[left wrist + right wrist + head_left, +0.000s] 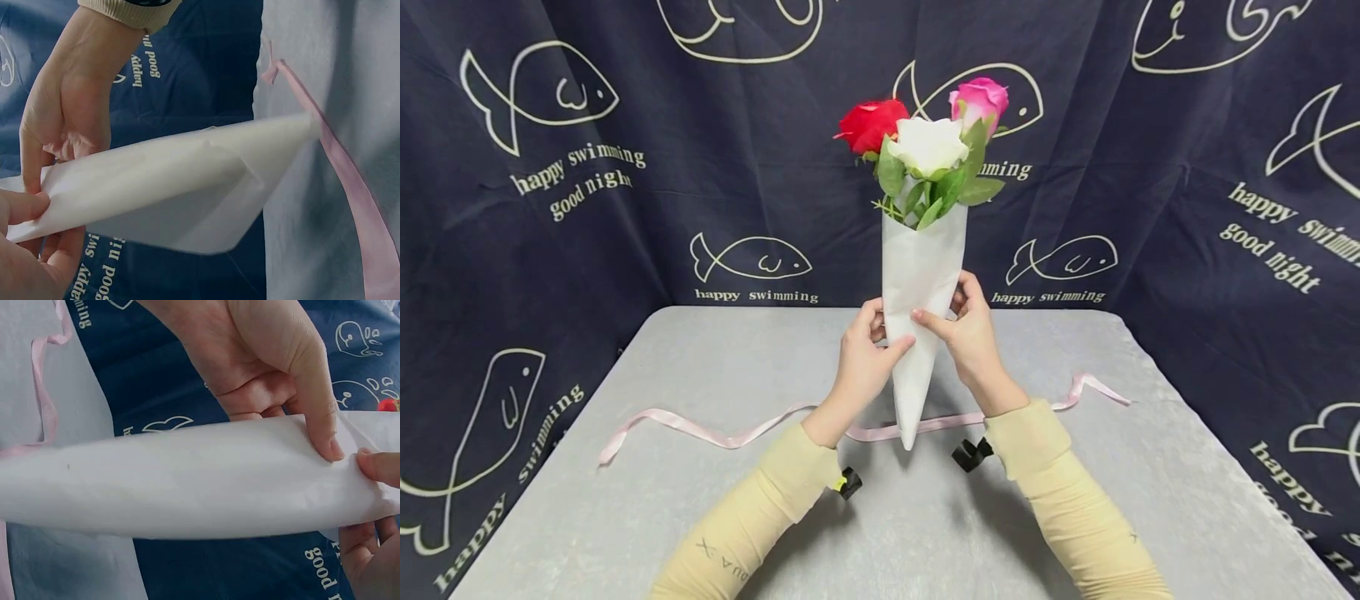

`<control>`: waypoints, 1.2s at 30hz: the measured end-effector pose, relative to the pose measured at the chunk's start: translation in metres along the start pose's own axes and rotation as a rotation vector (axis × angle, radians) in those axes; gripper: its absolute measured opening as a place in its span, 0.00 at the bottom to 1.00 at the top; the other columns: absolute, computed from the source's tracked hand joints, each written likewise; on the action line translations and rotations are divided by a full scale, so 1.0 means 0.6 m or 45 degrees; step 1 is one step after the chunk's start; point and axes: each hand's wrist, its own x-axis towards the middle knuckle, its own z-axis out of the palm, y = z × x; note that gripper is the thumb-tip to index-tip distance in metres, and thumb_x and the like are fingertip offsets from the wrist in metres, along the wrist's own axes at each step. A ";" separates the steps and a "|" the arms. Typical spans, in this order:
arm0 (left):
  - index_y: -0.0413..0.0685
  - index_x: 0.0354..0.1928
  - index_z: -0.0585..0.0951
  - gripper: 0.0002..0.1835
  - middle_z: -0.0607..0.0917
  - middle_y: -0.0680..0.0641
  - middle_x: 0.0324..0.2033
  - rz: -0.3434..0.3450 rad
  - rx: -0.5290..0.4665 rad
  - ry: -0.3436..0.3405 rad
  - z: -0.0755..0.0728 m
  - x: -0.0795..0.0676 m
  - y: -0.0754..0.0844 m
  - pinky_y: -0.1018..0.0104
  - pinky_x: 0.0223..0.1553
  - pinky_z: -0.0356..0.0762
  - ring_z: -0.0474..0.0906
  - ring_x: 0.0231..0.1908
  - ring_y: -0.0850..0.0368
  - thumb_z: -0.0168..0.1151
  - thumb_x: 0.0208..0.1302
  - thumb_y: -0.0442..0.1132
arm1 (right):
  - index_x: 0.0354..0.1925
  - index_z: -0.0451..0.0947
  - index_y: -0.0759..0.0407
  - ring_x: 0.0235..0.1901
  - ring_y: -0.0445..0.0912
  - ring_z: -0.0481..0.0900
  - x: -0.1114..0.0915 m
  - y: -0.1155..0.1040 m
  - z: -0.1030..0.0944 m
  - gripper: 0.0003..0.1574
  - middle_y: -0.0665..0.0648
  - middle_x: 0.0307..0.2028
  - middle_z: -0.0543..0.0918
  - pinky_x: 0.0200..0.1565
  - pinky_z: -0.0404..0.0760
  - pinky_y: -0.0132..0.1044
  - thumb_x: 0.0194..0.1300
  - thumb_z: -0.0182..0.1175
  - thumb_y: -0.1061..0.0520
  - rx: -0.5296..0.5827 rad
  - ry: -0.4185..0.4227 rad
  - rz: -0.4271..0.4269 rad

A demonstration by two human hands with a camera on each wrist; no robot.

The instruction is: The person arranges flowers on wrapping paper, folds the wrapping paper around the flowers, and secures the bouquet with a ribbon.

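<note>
A bouquet stands upright over the table in a white paper cone [917, 275], its pointed end down. From its top show a red rose [872, 127], a white rose [928, 146], a pink rose [979, 102] and green leaves [977, 190]. My left hand [863, 354] grips the cone's left side at mid-height, thumb in front, fingers partly hidden behind. On the other side my right hand [972, 337] holds it, thumb across the front. In the left wrist view, a paper flap [206, 231] hangs loose near the narrow end.
Behind the cone's tip a long pink ribbon [700, 432] lies wavy across the grey table [760, 358]. Black straps [970, 454] hang by both wrists. A dark blue curtain [737, 183] with fish drawings encloses the table's back and sides.
</note>
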 end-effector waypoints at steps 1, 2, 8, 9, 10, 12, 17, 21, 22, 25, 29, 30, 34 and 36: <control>0.38 0.57 0.71 0.28 0.84 0.37 0.43 0.005 -0.019 -0.005 0.000 0.001 -0.001 0.57 0.40 0.82 0.83 0.42 0.44 0.68 0.51 0.26 | 0.57 0.65 0.58 0.44 0.42 0.74 0.001 0.000 0.000 0.40 0.47 0.42 0.77 0.42 0.75 0.31 0.48 0.70 0.70 -0.032 0.008 -0.015; 0.38 0.56 0.71 0.28 0.84 0.36 0.43 0.007 -0.032 -0.010 -0.001 0.002 -0.002 0.57 0.40 0.82 0.83 0.42 0.44 0.68 0.51 0.26 | 0.58 0.65 0.59 0.43 0.42 0.73 0.001 0.000 0.000 0.40 0.47 0.42 0.75 0.42 0.74 0.30 0.48 0.70 0.69 -0.068 0.016 -0.028; 0.38 0.54 0.72 0.26 0.85 0.37 0.42 -0.003 -0.050 -0.029 -0.008 0.006 -0.006 0.64 0.38 0.82 0.84 0.41 0.45 0.67 0.51 0.25 | 0.62 0.64 0.55 0.49 0.46 0.70 -0.001 0.000 -0.005 0.42 0.52 0.50 0.73 0.47 0.73 0.39 0.51 0.71 0.62 -0.219 -0.049 -0.063; 0.38 0.54 0.72 0.26 0.85 0.37 0.42 0.004 -0.049 -0.028 -0.010 0.006 -0.006 0.65 0.38 0.82 0.84 0.41 0.46 0.67 0.51 0.25 | 0.64 0.62 0.54 0.52 0.46 0.69 0.000 0.001 -0.007 0.43 0.53 0.54 0.72 0.50 0.72 0.41 0.52 0.70 0.62 -0.202 -0.080 -0.061; 0.38 0.53 0.72 0.25 0.85 0.37 0.41 0.013 -0.049 -0.026 -0.012 0.006 -0.006 0.65 0.38 0.82 0.84 0.40 0.46 0.67 0.51 0.24 | 0.66 0.60 0.53 0.55 0.45 0.68 0.002 0.002 -0.010 0.45 0.54 0.57 0.70 0.53 0.70 0.42 0.54 0.69 0.62 -0.174 -0.115 -0.049; 0.37 0.53 0.72 0.25 0.85 0.36 0.40 0.029 -0.062 -0.022 -0.015 0.008 -0.007 0.66 0.38 0.81 0.84 0.39 0.46 0.66 0.51 0.24 | 0.70 0.52 0.49 0.59 0.45 0.66 0.006 0.003 -0.017 0.49 0.55 0.62 0.67 0.57 0.68 0.43 0.57 0.66 0.63 -0.067 -0.197 -0.001; 0.37 0.52 0.72 0.24 0.85 0.34 0.38 0.041 -0.129 -0.042 -0.023 0.010 -0.005 0.69 0.36 0.80 0.83 0.35 0.48 0.64 0.50 0.22 | 0.73 0.38 0.43 0.56 0.45 0.72 0.018 0.001 -0.035 0.54 0.57 0.57 0.72 0.57 0.69 0.37 0.61 0.58 0.67 0.295 -0.378 0.199; 0.36 0.53 0.72 0.25 0.85 0.34 0.38 0.040 -0.139 -0.082 -0.028 0.009 -0.004 0.69 0.36 0.80 0.83 0.34 0.48 0.64 0.51 0.22 | 0.70 0.49 0.54 0.48 0.43 0.78 0.025 -0.007 -0.047 0.44 0.52 0.48 0.80 0.52 0.74 0.35 0.61 0.56 0.69 0.331 -0.479 0.241; 0.36 0.53 0.72 0.25 0.84 0.34 0.39 0.037 -0.138 -0.092 -0.028 0.009 -0.004 0.69 0.36 0.80 0.83 0.35 0.48 0.64 0.51 0.22 | 0.68 0.53 0.57 0.46 0.42 0.79 0.026 -0.009 -0.050 0.40 0.51 0.45 0.81 0.51 0.76 0.35 0.61 0.56 0.70 0.310 -0.494 0.234; 0.36 0.54 0.72 0.26 0.84 0.34 0.39 0.013 -0.131 -0.114 -0.030 0.008 -0.004 0.67 0.37 0.81 0.83 0.36 0.46 0.64 0.52 0.22 | 0.57 0.64 0.58 0.40 0.41 0.82 0.027 -0.016 -0.054 0.29 0.49 0.39 0.84 0.43 0.80 0.35 0.59 0.59 0.69 0.200 -0.477 0.219; 0.37 0.56 0.71 0.26 0.84 0.34 0.41 -0.025 -0.113 -0.127 -0.032 0.008 -0.003 0.64 0.39 0.81 0.83 0.38 0.44 0.64 0.52 0.23 | 0.47 0.71 0.55 0.32 0.39 0.82 0.028 -0.024 -0.055 0.23 0.47 0.32 0.84 0.32 0.81 0.33 0.55 0.65 0.68 0.036 -0.392 0.182; 0.37 0.56 0.71 0.26 0.84 0.34 0.42 -0.028 -0.105 -0.129 -0.032 0.007 -0.002 0.63 0.39 0.81 0.83 0.39 0.43 0.64 0.53 0.23 | 0.46 0.72 0.55 0.30 0.38 0.82 0.027 -0.026 -0.055 0.22 0.47 0.31 0.84 0.30 0.81 0.32 0.54 0.66 0.68 0.001 -0.373 0.164; 0.34 0.56 0.71 0.25 0.83 0.32 0.43 -0.031 -0.054 -0.133 -0.034 0.002 0.018 0.57 0.42 0.81 0.82 0.41 0.41 0.63 0.54 0.22 | 0.45 0.75 0.56 0.26 0.38 0.81 0.022 -0.035 -0.050 0.22 0.47 0.29 0.84 0.25 0.79 0.32 0.51 0.68 0.67 -0.102 -0.287 0.078; 0.33 0.55 0.71 0.24 0.83 0.32 0.42 -0.019 -0.016 -0.124 -0.035 -0.003 0.036 0.55 0.43 0.80 0.82 0.42 0.40 0.62 0.54 0.22 | 0.45 0.75 0.59 0.26 0.38 0.82 0.017 -0.039 -0.047 0.22 0.47 0.30 0.84 0.24 0.80 0.32 0.51 0.69 0.67 -0.148 -0.242 0.043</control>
